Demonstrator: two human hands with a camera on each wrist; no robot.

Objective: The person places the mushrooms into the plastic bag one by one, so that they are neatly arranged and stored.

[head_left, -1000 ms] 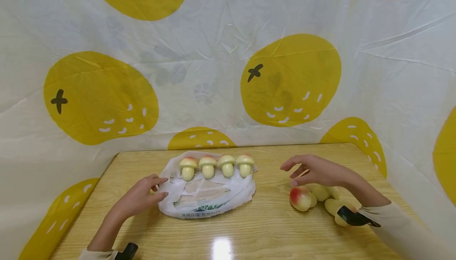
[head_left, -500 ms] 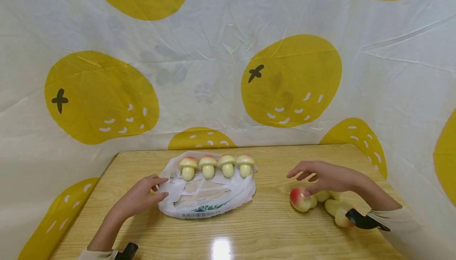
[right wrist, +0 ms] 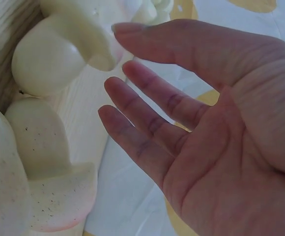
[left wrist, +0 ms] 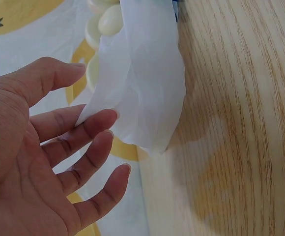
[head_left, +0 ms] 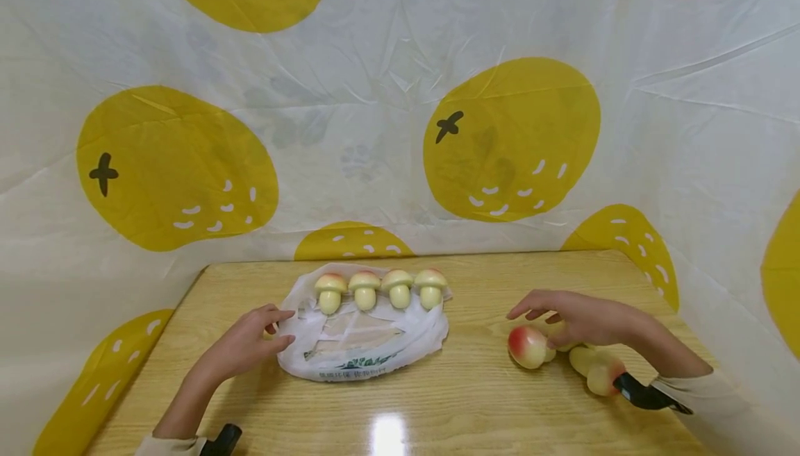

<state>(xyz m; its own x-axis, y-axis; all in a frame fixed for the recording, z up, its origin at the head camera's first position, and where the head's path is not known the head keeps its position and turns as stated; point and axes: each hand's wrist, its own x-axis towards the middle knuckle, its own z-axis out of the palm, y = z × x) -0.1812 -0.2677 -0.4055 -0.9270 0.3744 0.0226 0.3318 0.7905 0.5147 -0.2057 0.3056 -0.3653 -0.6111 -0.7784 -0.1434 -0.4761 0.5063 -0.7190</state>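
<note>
Several toy mushrooms [head_left: 364, 293], pale yellow with some reddish caps, lie in a row on the far part of a white plastic bag [head_left: 425, 345] spread flat. At the bag's left edge, my left hand [head_left: 240, 345] has thumb and fingers spread apart; in the left wrist view its index finger passes behind the bag's edge [left wrist: 152, 73]. My right hand [head_left: 587, 317] hovers palm down over a loose group of mushrooms at the right, fingers loosely bent. One red-tipped mushroom [head_left: 528, 347] lies just below its fingertips, another [head_left: 596, 373] beneath the wrist. The hand partly hides the others.
A wooden table [head_left: 475, 400] bears everything. Behind it and at both sides hangs a white sheet [head_left: 362, 144] printed with large yellow fruit. Black straps [head_left: 650, 395] circle the wrists over beige sleeves.
My right hand has moved slightly right and down over the loose mushrooms. The left hand, the bag and the row of mushrooms have stayed in place.
</note>
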